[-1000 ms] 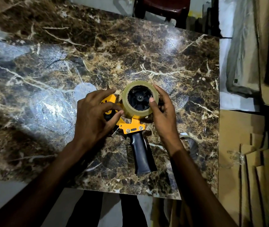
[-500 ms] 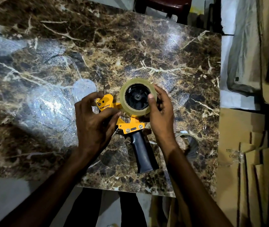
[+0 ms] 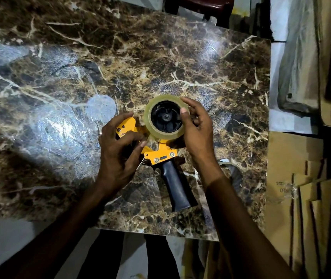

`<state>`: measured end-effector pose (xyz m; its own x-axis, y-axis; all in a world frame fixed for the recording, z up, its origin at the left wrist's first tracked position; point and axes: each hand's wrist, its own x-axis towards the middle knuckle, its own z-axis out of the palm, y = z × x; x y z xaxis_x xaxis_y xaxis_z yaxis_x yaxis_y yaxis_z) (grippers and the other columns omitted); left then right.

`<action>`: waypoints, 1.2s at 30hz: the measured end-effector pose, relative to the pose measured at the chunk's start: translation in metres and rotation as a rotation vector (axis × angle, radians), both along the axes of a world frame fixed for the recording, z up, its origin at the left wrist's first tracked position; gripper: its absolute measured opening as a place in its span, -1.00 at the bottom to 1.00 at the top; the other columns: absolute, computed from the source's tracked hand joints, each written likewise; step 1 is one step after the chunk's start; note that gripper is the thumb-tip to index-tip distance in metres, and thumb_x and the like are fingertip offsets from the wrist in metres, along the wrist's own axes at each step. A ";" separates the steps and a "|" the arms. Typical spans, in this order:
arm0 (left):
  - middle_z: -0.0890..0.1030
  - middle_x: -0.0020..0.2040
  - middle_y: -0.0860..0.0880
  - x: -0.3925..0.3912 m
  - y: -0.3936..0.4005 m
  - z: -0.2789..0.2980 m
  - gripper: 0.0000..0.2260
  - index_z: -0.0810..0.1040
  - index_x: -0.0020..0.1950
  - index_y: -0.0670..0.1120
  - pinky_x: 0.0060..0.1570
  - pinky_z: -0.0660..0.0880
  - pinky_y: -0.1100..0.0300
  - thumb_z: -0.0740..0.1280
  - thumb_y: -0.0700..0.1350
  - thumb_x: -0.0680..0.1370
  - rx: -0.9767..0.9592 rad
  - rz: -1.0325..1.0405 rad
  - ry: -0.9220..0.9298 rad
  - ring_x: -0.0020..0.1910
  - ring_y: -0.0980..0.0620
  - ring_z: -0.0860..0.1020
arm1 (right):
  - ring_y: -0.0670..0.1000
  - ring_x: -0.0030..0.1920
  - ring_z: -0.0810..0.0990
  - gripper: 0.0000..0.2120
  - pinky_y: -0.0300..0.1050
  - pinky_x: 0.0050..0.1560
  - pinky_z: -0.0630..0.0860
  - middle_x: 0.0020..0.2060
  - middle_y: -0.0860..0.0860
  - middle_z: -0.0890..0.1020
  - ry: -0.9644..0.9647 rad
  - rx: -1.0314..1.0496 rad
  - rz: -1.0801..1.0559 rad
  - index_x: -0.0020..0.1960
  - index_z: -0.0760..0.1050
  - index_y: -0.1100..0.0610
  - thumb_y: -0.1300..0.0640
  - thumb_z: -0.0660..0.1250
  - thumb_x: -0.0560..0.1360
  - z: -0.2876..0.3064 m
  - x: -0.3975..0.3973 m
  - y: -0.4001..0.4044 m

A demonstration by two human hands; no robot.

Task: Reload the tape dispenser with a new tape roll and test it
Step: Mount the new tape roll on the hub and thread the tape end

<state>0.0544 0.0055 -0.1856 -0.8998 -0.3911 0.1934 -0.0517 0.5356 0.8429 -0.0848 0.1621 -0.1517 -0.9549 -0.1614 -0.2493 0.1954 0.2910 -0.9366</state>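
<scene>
A yellow tape dispenser (image 3: 161,155) with a black handle lies on its side on the brown marble table (image 3: 160,57). A clear tape roll (image 3: 150,125) sits on its black hub. My right hand (image 3: 197,131) curls around the roll's right rim, thumb on the inner edge. My left hand (image 3: 118,150) grips the dispenser's yellow front end, with thumb and fingers pinching near the roller, where a bit of clear tape seems to lie. The blade end is hidden under that hand.
A used tape core (image 3: 233,172) lies on the table just right of my right wrist. Stacked cardboard (image 3: 305,198) stands beyond the table's right edge. A dark red chair (image 3: 198,5) is at the far side. The near table edge runs just below the handle.
My right hand has shifted up around the roll's right rim. My left hand has slid down along the dispenser's front, uncovering more of the yellow head. The dispenser has hardly moved.
</scene>
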 end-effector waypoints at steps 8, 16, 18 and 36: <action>0.38 0.59 -0.19 0.003 -0.008 -0.005 -0.87 0.74 0.06 -0.12 0.33 0.43 -0.41 0.42 -0.09 0.65 -0.044 -0.084 -0.019 0.57 -0.24 0.38 | -0.05 0.24 0.63 -0.77 0.14 0.21 0.66 0.28 -0.06 0.66 -0.016 -0.025 0.070 0.26 0.63 -0.07 0.09 0.38 0.62 0.006 -0.013 0.004; 0.29 0.61 0.19 0.002 -0.007 0.002 -0.69 0.76 0.05 -0.10 0.15 0.59 -0.34 0.45 0.14 0.66 -0.092 -0.043 0.025 0.49 -0.24 0.46 | -0.02 0.28 0.64 -0.79 0.15 0.31 0.61 0.26 -0.05 0.67 0.041 -0.022 0.122 0.25 0.60 -0.10 0.05 0.36 0.64 0.005 -0.009 0.006; 0.35 0.58 0.10 -0.001 -0.007 0.005 -0.68 0.77 0.02 -0.10 0.22 0.56 -0.33 0.48 0.17 0.62 -0.147 -0.033 0.026 0.50 -0.22 0.45 | -0.06 0.26 0.64 -0.77 0.01 0.29 0.61 0.23 -0.08 0.67 0.047 -0.021 0.120 0.29 0.60 -0.01 0.08 0.35 0.65 0.005 -0.009 0.006; 0.38 0.50 -0.12 0.011 0.017 0.007 -0.83 0.81 -0.02 -0.08 0.32 0.43 0.03 0.51 -0.01 0.64 -0.249 0.192 0.042 0.45 -0.25 0.42 | 0.02 0.45 0.43 -0.65 0.15 0.44 0.45 0.40 -0.03 0.49 0.150 0.114 -0.007 0.46 0.51 -0.10 0.03 0.25 0.68 -0.001 0.013 -0.009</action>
<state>0.0651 0.0229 -0.1782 -0.8034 -0.4888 0.3402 -0.1397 0.7100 0.6902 -0.0717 0.1536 -0.1531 -0.9837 -0.1336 -0.1201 0.0581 0.3960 -0.9164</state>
